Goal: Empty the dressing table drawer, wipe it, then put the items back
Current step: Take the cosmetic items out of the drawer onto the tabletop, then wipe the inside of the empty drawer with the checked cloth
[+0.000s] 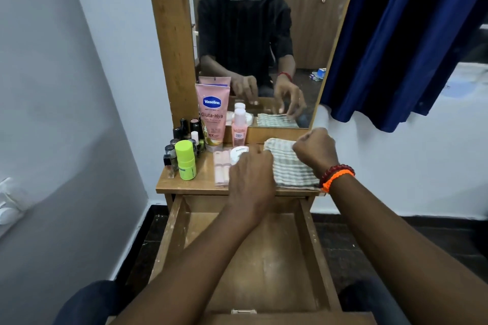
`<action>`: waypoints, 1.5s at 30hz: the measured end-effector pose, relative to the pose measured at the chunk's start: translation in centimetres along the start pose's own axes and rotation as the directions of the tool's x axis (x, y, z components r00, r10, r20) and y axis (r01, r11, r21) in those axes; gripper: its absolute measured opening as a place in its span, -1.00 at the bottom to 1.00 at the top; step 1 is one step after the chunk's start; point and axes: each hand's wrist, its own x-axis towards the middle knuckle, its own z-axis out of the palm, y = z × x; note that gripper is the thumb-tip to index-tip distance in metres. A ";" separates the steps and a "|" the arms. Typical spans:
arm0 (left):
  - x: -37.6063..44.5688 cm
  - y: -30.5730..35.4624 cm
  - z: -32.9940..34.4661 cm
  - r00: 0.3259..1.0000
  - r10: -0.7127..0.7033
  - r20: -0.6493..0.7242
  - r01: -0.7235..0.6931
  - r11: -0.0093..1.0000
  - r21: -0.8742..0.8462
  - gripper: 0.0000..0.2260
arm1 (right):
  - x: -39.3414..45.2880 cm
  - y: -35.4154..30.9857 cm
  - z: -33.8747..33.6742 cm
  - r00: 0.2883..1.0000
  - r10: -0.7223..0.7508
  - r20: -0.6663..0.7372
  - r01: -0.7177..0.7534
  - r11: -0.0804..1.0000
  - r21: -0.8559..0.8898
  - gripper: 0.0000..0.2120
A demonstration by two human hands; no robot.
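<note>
The dressing table drawer (pixel 245 258) is pulled out, and its wooden bottom is bare. A striped cloth (pixel 290 166) lies folded on the table top (pixel 190 185). My right hand (pixel 314 150) sits on the cloth's far right corner with its fingers curled, and the mirror shows them pinching the cloth's edge. My left hand (pixel 250 169) hovers over the cloth's left edge and partly covers a white round jar (pixel 237 153). In the mirror its fingers hang down loosely with nothing in them.
On the table top stand a pink Vaseline tube (pixel 212 116), a small pink bottle (pixel 239 126), a green roll-on (pixel 186 159), several dark nail polish bottles (pixel 182 134) and pink flat tubes (pixel 221 169). The mirror (pixel 264 47) stands behind them. A blue curtain (pixel 396 34) hangs at the right.
</note>
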 end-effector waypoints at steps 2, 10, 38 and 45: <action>0.3 1.6 1.8 0.986 0.158 0.045 -0.157 0.987 -0.024 -0.79 | 1.2 2.4 -1.0 0.997 0.080 0.001 -0.080 0.996 -0.024 -0.78; 0.2 2.2 6.2 0.902 0.383 0.201 -0.405 0.911 0.081 -0.74 | 4.8 6.2 -0.7 0.893 0.304 0.331 -0.399 0.876 0.271 -0.70; -11.5 5.2 4.3 0.774 0.476 0.417 -0.525 0.851 0.001 -0.86 | -6.6 14.2 -2.2 0.896 0.264 0.357 -0.423 0.750 0.508 -0.77; -12.2 4.1 3.2 0.849 0.378 0.369 -0.324 0.925 -0.200 -0.80 | -8.6 13.3 -2.8 0.995 -0.055 0.087 0.064 0.993 -0.098 -0.81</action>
